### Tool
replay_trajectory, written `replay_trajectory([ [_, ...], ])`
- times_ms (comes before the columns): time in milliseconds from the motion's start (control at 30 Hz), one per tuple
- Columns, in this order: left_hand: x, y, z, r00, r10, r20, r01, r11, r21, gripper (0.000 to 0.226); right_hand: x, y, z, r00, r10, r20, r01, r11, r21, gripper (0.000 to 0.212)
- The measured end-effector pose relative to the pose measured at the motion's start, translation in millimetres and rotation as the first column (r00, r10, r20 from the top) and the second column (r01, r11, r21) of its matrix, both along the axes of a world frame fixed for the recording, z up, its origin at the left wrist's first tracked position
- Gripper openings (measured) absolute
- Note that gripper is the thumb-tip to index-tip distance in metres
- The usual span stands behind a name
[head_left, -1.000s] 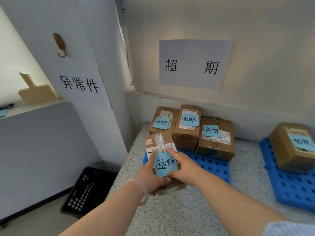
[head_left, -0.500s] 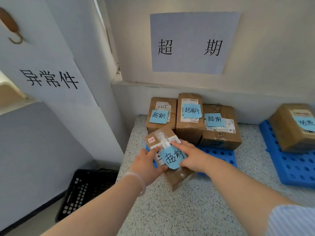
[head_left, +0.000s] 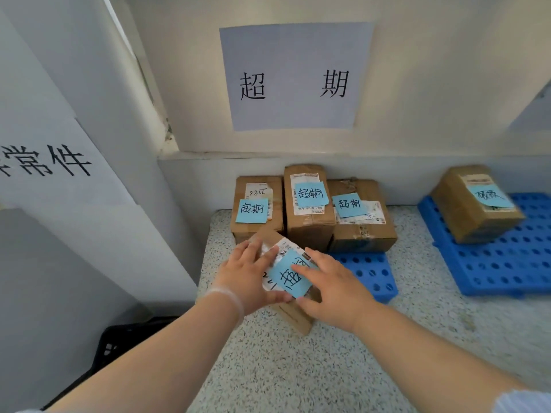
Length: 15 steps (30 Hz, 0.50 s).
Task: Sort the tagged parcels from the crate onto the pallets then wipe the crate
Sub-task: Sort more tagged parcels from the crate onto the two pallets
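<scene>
A small cardboard parcel (head_left: 293, 315) with a blue handwritten tag lies tilted on the front left corner of a blue pallet (head_left: 369, 272). My left hand (head_left: 249, 274) grips its left side and my right hand (head_left: 334, 289) grips its right side. Behind it, three tagged cardboard parcels (head_left: 310, 210) stand in a row on the same pallet against the wall, under a paper sign (head_left: 295, 76). A black crate (head_left: 125, 344) sits on the floor at the lower left, mostly hidden by my left arm.
A second blue pallet (head_left: 504, 263) at the right carries one tagged parcel (head_left: 474, 204). Both pallets rest on a speckled counter (head_left: 298, 368). A white pillar with another paper sign (head_left: 47, 162) stands at the left.
Both hands have carried the parcel forward and down onto the pallet's front corner, tilting it. The view has moved closer to the wall.
</scene>
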<state>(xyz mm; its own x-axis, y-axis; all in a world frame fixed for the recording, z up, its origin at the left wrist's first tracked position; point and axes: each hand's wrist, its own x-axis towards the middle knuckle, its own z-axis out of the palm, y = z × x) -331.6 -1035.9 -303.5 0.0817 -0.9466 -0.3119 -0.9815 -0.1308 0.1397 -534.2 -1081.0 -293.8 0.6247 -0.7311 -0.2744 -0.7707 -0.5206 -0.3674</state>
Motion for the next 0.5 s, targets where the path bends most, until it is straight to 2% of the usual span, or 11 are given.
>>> replay_trajectory([
  [133, -1, 4, 1, 0.994, 0.011, 0.106, -0.006, 0.999, -0.049, 0.102, -7, 7, -11, 0.990, 0.109, -0.086, -0.121, 0.982, -0.144, 0.079],
  [200, 2, 8, -1, 0.991, 0.011, 0.132, 0.000, 0.996, -0.086, 0.097, -6, 3, -12, 0.983, 0.131, -0.126, -0.153, 0.970, -0.187, 0.077],
  [500, 19, 22, -14, 0.999, 0.054, 0.000, -0.053, 0.983, -0.176, 0.083, 4, -10, -7, 0.966, 0.219, -0.137, -0.237, 0.962, -0.136, 0.073],
])
